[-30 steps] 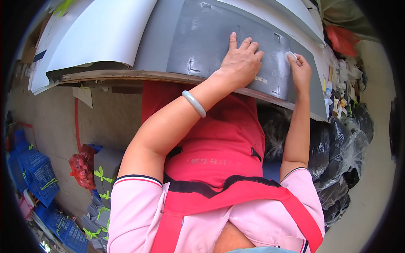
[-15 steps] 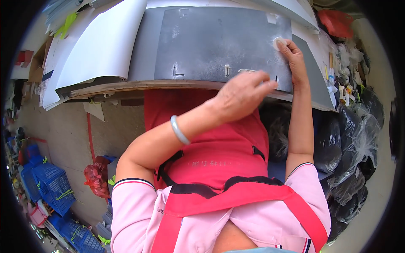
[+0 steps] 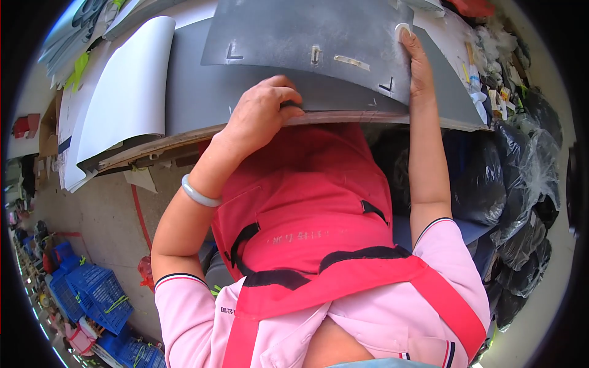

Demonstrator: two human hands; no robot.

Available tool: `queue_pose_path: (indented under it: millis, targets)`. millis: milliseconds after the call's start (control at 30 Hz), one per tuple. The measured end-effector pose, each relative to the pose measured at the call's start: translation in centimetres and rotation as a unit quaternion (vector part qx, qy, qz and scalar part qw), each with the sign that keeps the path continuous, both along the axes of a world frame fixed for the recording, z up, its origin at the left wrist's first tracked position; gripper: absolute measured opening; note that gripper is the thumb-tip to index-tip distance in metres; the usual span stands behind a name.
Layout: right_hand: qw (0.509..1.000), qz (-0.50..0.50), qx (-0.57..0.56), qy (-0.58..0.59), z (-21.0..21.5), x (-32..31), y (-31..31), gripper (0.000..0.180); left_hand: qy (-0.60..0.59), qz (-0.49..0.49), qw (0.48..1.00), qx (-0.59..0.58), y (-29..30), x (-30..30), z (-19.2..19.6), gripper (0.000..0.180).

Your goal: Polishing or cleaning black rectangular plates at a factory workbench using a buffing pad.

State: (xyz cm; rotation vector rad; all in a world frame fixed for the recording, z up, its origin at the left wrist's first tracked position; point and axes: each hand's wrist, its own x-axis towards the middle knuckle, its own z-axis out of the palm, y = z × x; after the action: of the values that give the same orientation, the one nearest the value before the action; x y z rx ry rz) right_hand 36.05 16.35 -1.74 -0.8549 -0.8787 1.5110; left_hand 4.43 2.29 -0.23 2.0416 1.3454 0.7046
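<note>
Since the earlier frames, the thin dark-grey rectangular stencil sheet with cut slots [image 3: 294,40] has shifted away from the near edge of the table, baring a broad strip of the smooth plain grey sheet [image 3: 202,92] beneath it; the left hand [image 3: 261,110] has moved leftward and now sits at that near edge, beside the bared strip; the small round white disc [image 3: 402,29] has travelled along with the right hand [image 3: 420,67].

The right hand pinches the disc between thumb and fingers, at the right edge of the stencil sheet; how far its fingers reach under that edge is hidden; the left hand is curled, thumb and index finger bent toward each other over the rim of the plain sheet, though I cannot tell whether they are pinching it.

The stencil sheet lies over the far part of the plain sheet, its near edge slanting across from left to right; short pale marks [image 3: 373,103] show on the plain sheet near the table's wooden edge [image 3: 153,149]; to the left stands a large curled white sheet [image 3: 132,83]; a pale bangle [image 3: 199,191] circles the left forearm, above a bright red apron [image 3: 313,202]; black plastic bags [image 3: 478,184] are heaped at the right, and blue plastic crates [image 3: 101,294] stand at the lower left.
</note>
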Motion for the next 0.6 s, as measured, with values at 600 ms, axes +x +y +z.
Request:
queue_pose_path:
  millis: [600]
  targets:
    - [0.995,-0.038,0.090,-0.021,4.0,-2.1,-4.4,0.018,0.012,-0.005,0.937,0.349,7.0,15.5,-3.3,0.024]
